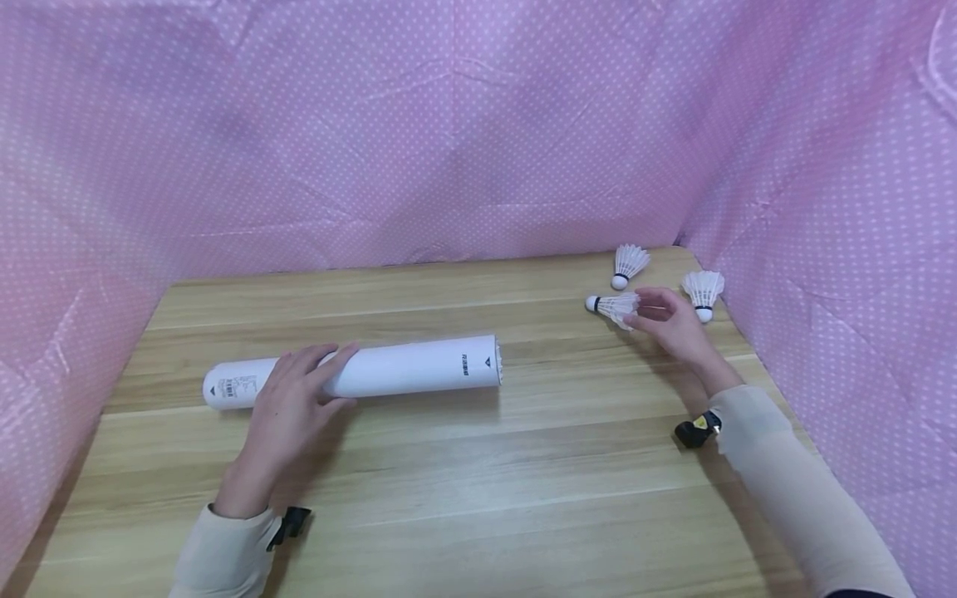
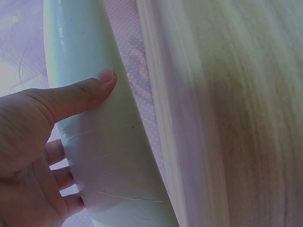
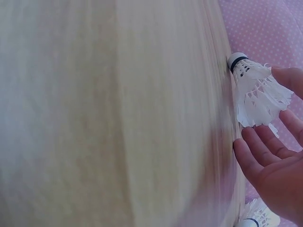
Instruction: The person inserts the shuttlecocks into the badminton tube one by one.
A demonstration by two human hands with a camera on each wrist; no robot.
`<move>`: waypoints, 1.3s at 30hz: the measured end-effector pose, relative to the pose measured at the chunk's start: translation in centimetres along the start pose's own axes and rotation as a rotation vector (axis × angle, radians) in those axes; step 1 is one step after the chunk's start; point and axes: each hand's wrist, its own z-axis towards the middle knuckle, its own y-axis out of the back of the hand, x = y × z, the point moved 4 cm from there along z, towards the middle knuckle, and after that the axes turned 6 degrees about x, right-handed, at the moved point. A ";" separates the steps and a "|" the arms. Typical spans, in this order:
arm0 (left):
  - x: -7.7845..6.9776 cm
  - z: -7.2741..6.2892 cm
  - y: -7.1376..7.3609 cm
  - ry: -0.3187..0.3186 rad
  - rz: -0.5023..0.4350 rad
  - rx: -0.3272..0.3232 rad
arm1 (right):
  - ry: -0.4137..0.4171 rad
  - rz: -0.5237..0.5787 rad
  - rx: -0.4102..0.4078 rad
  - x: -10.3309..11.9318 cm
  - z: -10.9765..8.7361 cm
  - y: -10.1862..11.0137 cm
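A long white shuttlecock tube (image 1: 419, 367) is tilted slightly above the tabletop, its right end showing a ragged white feather edge. My left hand (image 1: 295, 403) grips it left of the middle; in the left wrist view the thumb (image 2: 90, 94) lies across the tube, with the other fingers behind it. At the right, a white feather shuttlecock (image 1: 615, 307) lies with its cork pointing left. My right hand (image 1: 676, 332) holds the feather skirt between thumb and fingertips. In the right wrist view this shuttlecock (image 3: 258, 92) sits low against the table, the lower fingers spread below its rim.
Another shuttlecock (image 1: 630, 264) lies near the back edge, and one more (image 1: 704, 292) by the right edge, just beyond the right hand. Pink dotted cloth (image 1: 449, 133) hangs around the back and sides of the wooden table (image 1: 486, 498).
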 end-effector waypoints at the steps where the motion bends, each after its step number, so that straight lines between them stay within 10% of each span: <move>1: 0.0 0.0 0.0 0.000 0.000 0.001 | 0.000 0.007 -0.001 0.0 0.0 0.0; 39: 0.1 0.1 0.1 -0.004 0.002 -0.005 | -0.044 0.193 0.069 2.4 -1.6 -2.5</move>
